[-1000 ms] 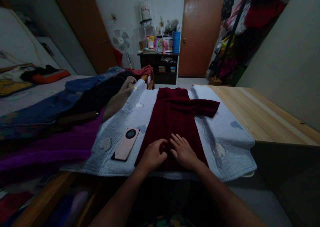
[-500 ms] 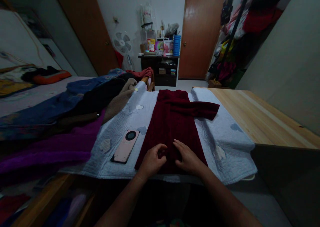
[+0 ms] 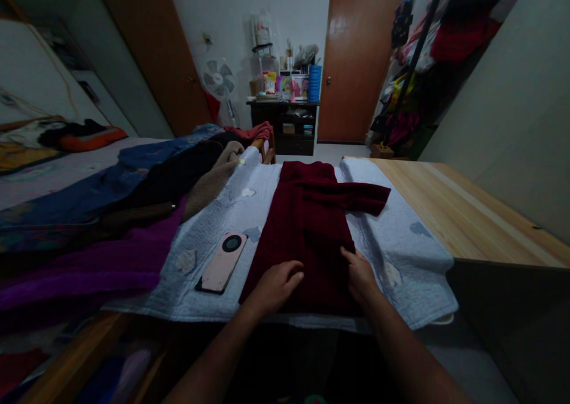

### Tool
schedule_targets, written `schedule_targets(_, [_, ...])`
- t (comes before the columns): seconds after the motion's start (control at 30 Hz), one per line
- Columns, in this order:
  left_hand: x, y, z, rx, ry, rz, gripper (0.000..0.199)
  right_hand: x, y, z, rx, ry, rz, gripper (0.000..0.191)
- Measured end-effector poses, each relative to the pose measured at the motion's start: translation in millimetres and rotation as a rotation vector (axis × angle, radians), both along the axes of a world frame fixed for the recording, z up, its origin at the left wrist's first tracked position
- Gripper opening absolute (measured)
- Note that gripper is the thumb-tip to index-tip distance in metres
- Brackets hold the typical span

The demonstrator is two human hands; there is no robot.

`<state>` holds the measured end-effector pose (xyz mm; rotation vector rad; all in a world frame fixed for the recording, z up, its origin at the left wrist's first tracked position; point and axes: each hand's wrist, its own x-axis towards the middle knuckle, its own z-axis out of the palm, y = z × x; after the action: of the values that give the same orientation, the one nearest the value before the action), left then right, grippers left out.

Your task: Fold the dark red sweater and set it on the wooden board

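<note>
A dark red knit garment [image 3: 307,214], like a sweater, lies folded lengthwise on a pale blue quilted cover [image 3: 187,300]. One long sleeve [image 3: 363,196] stretches out to the right from its upper part. My left hand [image 3: 278,282] rests over the lower middle of the garment, thumb and forefinger apart, nothing visible between them. At the garment's right edge, my right hand [image 3: 361,273] has its fingers closed around the side, where the cloth is slightly raised. The thumb side is partly hidden. Left of the garment lies a pink phone [image 3: 222,263], its round camera upward.
Piled clothes, among them a purple piece [image 3: 129,255] and blue jeans [image 3: 102,184], lie on the left. A wooden board [image 3: 427,202] adjoins the cover on the right. Farther back stand a dark cabinet [image 3: 285,134], a fan [image 3: 219,78] and hanging clothes [image 3: 465,30].
My right hand has moved right, from the garment's middle to its right edge, and closed there. My left hand has shifted slightly right. The garment's lower right side is now a little lifted.
</note>
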<state>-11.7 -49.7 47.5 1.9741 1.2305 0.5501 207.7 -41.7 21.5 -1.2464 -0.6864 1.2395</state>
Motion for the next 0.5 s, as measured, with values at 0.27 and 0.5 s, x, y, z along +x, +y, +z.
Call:
schedule_targets(0.27, [16, 22, -14.6, 0.313, 0.378, -0.046, 0.056, -4, 0, -4.0, 0.059, 0.202, -0.097, 0.047])
schedule_targets(0.5, [21, 55, -27.4, 0.280, 0.497, -0.034, 0.057, -7, 2, 2.5, 0.061, 0.316, -0.254, 0.038])
